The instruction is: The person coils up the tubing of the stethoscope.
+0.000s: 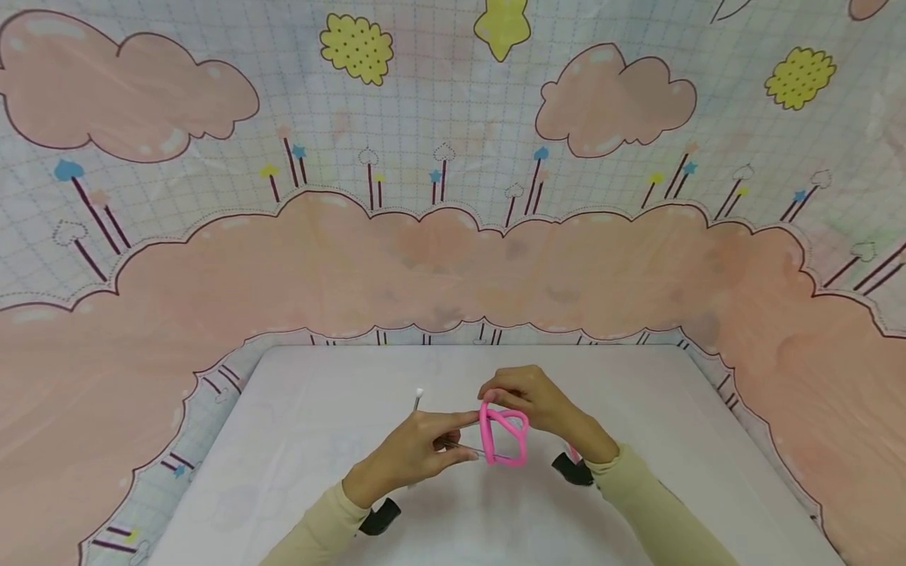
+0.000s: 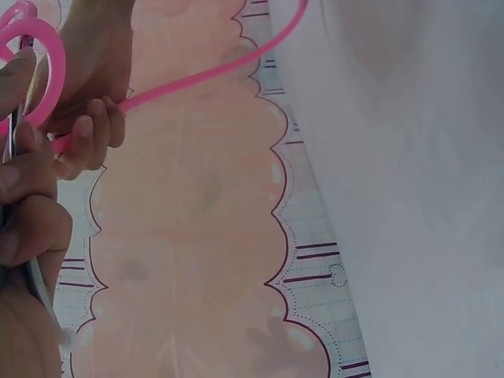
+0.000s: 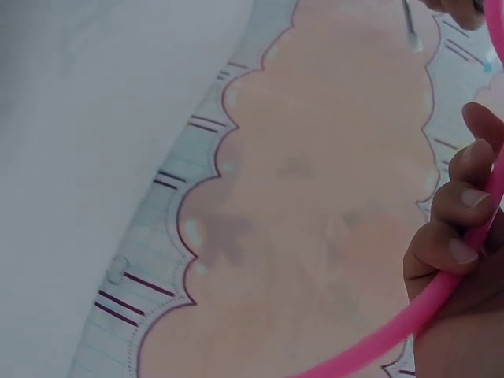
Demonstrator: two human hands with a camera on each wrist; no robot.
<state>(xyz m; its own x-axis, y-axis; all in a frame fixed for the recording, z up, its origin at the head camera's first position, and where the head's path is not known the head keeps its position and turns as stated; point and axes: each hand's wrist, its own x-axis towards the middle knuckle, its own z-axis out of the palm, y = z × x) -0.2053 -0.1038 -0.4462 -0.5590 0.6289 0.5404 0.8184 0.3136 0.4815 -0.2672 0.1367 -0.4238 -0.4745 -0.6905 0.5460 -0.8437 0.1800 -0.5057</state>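
My left hand (image 1: 418,444) holds a thin metal rod with a white knob (image 1: 419,392), which looks like a knitting needle; whether there is a second one I cannot tell. Soft, thick pink cord (image 1: 487,436) stands in open loops beyond the left fingertips, and in the left wrist view one loop (image 2: 55,67) circles the rod. On the far side of the loops, my right hand (image 1: 534,397) grips the cord. Its curled fingers wrap the strand (image 3: 429,303) in the right wrist view. Part of the rod is hidden behind the left fingers.
Both hands are above a white table (image 1: 297,409). A patterned cloth (image 1: 439,267) with clouds and scalloped edges lies beyond it and along its sides. Dark straps (image 1: 380,516) show near both wrists. A length of pink cord trails past the right wrist.
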